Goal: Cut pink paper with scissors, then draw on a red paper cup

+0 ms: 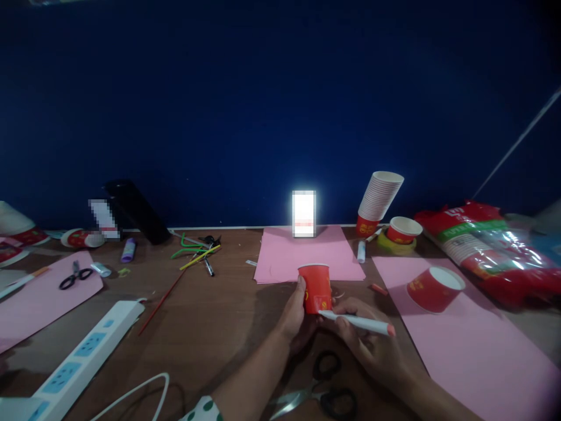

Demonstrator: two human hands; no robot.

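My left hand [294, 317] is wrapped round a red paper cup [315, 287], holding it upside down just above the brown table [210, 327]. My right hand [363, 339] grips a white marker with an orange cap [357, 321], its tip touching the lower side of the cup. Black-handled scissors [322, 392] lie on the table right under my hands.
Pink paper sheets lie ahead [280, 257], at right [460, 339] and at left [39, 298]. A stack of cups [377, 202], a tipped red cup [433, 287], a cup on a tape roll [402, 231], a bag of cups [486, 245], a power strip [83, 356], small scissors [75, 278] and pens [201, 251] surround them.
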